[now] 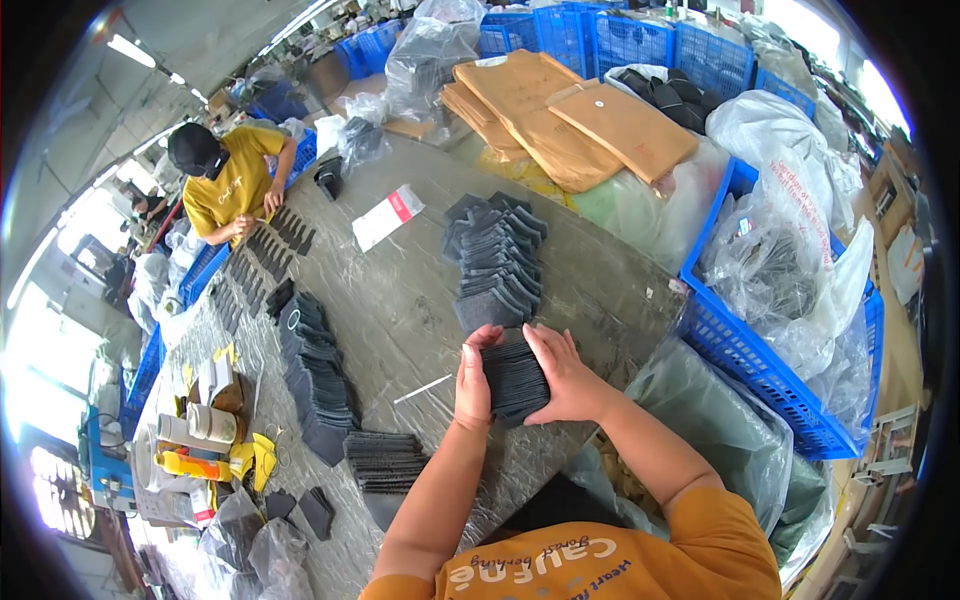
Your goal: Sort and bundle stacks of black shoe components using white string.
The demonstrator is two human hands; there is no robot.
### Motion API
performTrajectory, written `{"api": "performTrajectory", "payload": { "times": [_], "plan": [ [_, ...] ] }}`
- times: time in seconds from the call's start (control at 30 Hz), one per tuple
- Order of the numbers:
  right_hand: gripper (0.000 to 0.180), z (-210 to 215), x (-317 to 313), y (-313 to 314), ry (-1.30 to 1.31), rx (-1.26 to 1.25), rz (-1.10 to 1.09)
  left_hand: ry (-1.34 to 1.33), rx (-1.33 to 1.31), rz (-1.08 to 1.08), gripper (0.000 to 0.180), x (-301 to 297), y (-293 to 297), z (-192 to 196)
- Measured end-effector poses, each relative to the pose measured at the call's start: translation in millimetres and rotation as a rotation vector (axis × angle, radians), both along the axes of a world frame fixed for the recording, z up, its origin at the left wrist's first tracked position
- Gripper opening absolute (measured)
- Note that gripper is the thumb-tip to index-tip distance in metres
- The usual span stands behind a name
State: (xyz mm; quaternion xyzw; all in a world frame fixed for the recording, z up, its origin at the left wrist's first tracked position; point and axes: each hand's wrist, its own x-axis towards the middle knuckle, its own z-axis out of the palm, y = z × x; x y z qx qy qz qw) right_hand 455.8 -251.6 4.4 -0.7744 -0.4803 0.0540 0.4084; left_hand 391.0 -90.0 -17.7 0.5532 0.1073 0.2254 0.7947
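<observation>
Grey, glossy sheeting covers the broad tabletop [590, 270], the biggest thing near both hands. On its left side lies a long, curving row of dark grey, flat, overlapping pieces [318, 385], and beyond the hands is a shorter staggered pile of slate-grey, flat pieces [497, 255]. Beside the left forearm is a tidy bank of thin, dark, closely set pieces [385, 460]. Between the hands, near the tabletop's close edge and just short of the staggered pile, is a compact, dark grey block of many thin layers [515, 382] (whether it rests on the surface or is lifted, I cannot tell). The bare left hand [472, 385] presses its left side and the bare right hand [565, 375] its right, the fingers of both grasping the block. Doing this well likely calls for even, opposed pressure along the sides, so that the edges line up and no layer squeezes out. Smaller still are a white rectangular card with a red band [388, 217], well apart, and a thin white strip [423, 389], best kept out from between the layers
</observation>
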Motion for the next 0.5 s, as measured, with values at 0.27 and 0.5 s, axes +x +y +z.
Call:
{"api": "performTrajectory", "payload": {
  "times": [0.27,0.5],
  "plan": [
    [0.125,11.7,-3.5,-0.9,-0.114,-0.179,-0.054,0.183,0.199,-0.109,0.04,-25.0,9.5,-0.1],
    [0.122,7.3,-1.7,0.1,-0.035,-0.09,0.067,0.297,0.339,-0.075,0.049,-18.8,-4.4,21.7]
  ]
}}
